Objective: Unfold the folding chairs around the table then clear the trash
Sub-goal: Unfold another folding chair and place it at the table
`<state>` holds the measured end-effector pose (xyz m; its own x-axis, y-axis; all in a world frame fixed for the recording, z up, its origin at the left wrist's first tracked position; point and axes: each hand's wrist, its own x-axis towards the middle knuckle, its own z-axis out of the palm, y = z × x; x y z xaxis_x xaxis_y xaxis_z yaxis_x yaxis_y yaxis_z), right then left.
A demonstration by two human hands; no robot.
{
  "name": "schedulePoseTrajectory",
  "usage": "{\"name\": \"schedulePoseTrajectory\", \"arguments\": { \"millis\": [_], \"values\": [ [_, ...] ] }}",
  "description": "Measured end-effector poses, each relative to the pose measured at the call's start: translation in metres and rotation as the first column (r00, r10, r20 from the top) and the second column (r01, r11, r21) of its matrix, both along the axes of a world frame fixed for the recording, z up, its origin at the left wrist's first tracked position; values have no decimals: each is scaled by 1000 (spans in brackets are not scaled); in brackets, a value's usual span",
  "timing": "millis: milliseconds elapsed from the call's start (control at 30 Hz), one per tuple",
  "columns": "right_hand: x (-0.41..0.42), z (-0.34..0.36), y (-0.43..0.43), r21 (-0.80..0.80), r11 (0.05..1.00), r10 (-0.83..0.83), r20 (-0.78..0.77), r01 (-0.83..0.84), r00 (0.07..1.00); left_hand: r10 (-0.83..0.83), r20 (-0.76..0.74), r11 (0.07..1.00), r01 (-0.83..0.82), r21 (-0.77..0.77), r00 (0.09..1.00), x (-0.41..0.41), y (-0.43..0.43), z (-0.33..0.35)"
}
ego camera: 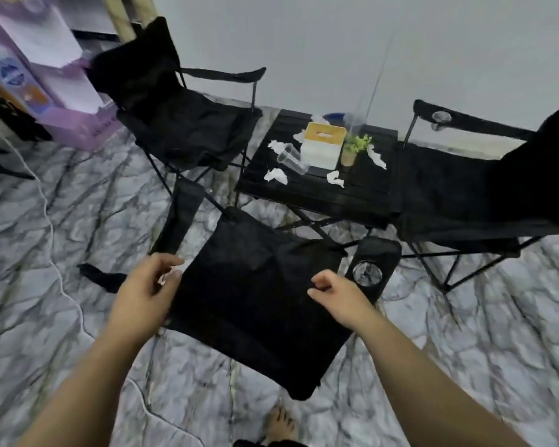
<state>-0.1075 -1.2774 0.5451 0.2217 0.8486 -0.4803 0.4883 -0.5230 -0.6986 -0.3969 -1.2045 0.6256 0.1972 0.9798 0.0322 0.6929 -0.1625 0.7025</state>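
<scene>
Three black folding chairs stand unfolded around a small black table [352, 201]. The near chair [255, 301] is right below me, its back toward me. My left hand [146, 291] hovers at the left edge of that chair's back, fingers apart and holding nothing. My right hand [339, 295] hangs over the right side, fingers loosely curled and empty. Another chair [181, 124] stands at the table's left, and a third chair [465, 188] at its right. On the table lie crumpled tissues [275, 175], a tipped clear plastic cup [292, 159], a tissue box [323, 145] and a small potted plant [352, 150].
A purple box [62, 91] with papers stands at the far left. A white cable [58, 269] runs across the marble-patterned floor. A grey wall is behind the table. A clear cup [441, 119] sits in the right chair's armrest holder. My bare foot [281, 424] shows at the bottom.
</scene>
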Motion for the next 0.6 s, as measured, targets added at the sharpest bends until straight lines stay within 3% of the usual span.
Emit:
{"name": "schedulePoseTrajectory", "arguments": {
  "millis": [300, 433, 600],
  "values": [
    [-5, -22, 77, -50, 990, -122, 111, 128, 986, -334, -164, 911, 273, -309, 928, 46, 150, -35],
    [-11, -47, 125, -137, 980, -115, 190, 142, 975, -494, -210, 825, 379, -419, 843, 68, 221, -80],
    [-7, -114, 173, -180, 944, -235, 216, 275, 948, -590, -261, 772, 439, -459, 764, 74, 300, -174]
  ]
}}
